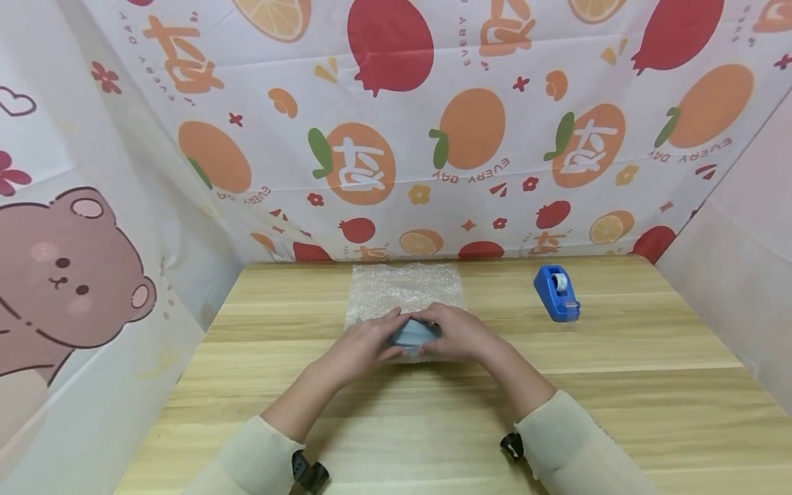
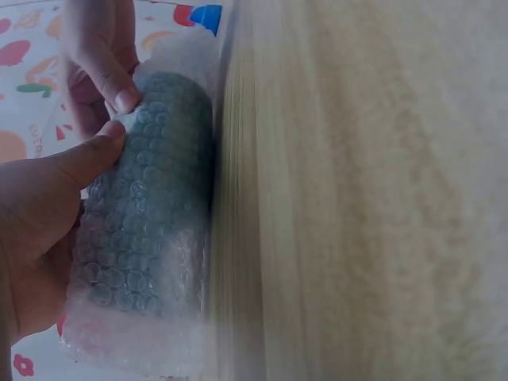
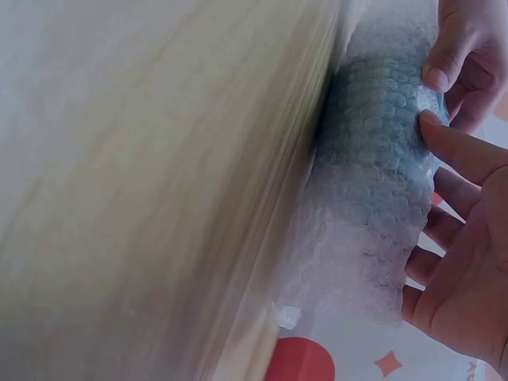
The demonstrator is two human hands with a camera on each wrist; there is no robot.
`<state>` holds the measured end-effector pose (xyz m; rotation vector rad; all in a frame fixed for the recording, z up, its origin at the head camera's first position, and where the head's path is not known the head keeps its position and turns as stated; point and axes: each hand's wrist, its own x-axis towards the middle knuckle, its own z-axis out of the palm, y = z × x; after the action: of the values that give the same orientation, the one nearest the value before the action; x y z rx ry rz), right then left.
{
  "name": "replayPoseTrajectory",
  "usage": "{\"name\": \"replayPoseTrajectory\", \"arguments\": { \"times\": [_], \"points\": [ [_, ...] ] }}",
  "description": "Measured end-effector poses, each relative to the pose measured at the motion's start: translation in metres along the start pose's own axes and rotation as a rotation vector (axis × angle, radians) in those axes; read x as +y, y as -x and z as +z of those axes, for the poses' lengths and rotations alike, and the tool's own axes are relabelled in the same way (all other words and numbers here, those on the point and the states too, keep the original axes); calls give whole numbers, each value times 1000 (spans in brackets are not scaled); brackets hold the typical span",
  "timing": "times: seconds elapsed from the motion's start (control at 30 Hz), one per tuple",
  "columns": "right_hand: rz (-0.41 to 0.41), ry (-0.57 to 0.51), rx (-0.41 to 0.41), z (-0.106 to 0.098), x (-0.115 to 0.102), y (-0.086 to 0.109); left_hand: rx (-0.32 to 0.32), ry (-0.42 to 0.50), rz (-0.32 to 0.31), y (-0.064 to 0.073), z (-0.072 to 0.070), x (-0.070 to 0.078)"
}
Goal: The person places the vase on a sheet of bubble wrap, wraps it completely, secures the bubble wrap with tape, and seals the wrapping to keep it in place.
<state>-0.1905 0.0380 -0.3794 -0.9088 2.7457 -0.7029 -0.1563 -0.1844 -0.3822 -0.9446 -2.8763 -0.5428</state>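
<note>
A blue-grey object (image 1: 414, 333) lies between the two hands on a sheet of bubble wrap (image 1: 399, 285). Its kind cannot be told. In the left wrist view the bubble wrap (image 2: 147, 206) covers its near side, with the blue-grey showing through. The left hand (image 1: 359, 349) grips its left part, thumb at the near side and fingers over the far side. From the right, the right hand (image 1: 460, 335) holds it likewise. In the right wrist view the right thumb presses the wrap's upper edge, close to the left hand (image 3: 476, 51). Fingers behind the object are partly hidden.
A blue tape dispenser (image 1: 557, 294) with a roll of clear tape stands at the back right of the wooden table (image 1: 619, 385). A fruit-print cloth (image 1: 408, 158) hangs behind the table, and a cloth with a bear (image 1: 80, 275) hangs at the left.
</note>
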Motion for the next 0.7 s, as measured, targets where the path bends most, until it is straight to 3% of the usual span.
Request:
{"name": "replayPoseTrajectory", "arguments": {
  "times": [0.33, 0.57, 0.7],
  "points": [
    [37, -81, -68, -5, 2, 1, -31, 77, 4, -3, -4, -5],
    [45, -259, -174, -6, 11, 3, -159, 196, -92, -4, -12, -2],
    [38, -306, -195, -7, 13, 4, -182, 236, -126, -4, -13, -2]
  ]
}}
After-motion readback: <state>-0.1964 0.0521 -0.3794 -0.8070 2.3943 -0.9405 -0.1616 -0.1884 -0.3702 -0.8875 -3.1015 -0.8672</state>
